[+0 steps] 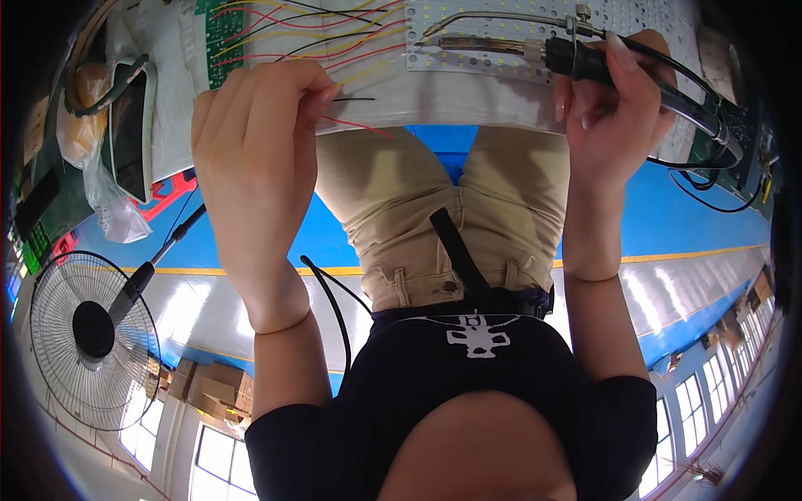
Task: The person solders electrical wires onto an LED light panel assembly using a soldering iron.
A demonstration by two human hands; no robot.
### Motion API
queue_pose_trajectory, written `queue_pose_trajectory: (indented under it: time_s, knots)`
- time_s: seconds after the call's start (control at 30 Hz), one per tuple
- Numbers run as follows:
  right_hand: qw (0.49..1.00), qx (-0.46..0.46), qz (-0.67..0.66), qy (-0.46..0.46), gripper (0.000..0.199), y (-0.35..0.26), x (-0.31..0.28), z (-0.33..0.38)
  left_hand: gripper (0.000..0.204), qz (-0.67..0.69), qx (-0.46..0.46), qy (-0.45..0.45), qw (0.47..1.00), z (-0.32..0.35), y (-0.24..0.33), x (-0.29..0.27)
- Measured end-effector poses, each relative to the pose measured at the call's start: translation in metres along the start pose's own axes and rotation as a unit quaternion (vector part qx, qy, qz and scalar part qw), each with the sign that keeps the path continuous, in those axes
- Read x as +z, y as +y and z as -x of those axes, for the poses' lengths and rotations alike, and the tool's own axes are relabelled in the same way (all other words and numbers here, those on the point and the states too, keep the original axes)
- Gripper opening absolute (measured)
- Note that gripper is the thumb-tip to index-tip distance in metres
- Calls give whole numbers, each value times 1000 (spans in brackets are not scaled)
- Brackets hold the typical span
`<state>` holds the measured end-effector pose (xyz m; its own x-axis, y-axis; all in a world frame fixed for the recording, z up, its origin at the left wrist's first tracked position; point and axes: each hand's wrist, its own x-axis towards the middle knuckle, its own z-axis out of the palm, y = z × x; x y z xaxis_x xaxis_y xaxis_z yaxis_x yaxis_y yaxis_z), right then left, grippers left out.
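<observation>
My left hand (255, 159) is closed, thumb and fingertips pinched together over the near edge of the work surface. Short ends of a red wire (359, 128) and a black wire stick out past its fingertips. Behind it, several red, black and yellow wires (309, 35) run from a green circuit board (219, 42) toward a white LED board (476, 63). In my right hand (614, 117) is a soldering iron (576, 60), gripped by its black handle, with a thin curved metal tube clamped alongside. Its tip points left, over the white board's left end.
A floor fan (93, 330) stands at the lower left. On the left of the surface lie a dark panel with a white frame (132, 134) and a plastic bag (113, 204). Black cables (710, 188) hang at the right. Beneath is blue floor (668, 209).
</observation>
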<state>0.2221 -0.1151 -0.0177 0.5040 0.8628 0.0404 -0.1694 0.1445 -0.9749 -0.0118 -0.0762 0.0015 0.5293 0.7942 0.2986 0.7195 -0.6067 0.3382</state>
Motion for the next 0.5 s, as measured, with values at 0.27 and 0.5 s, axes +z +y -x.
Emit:
queue_pose_trajectory:
  time_s: [0.27,0.5]
  knots:
    - [999,-3,32,7,14,0,2,1,22,-6,98,60,993,0,-15,12]
    - [999,-21,23,-13,14,5,-4,0,30,-29,122,121,985,0,-20,28]
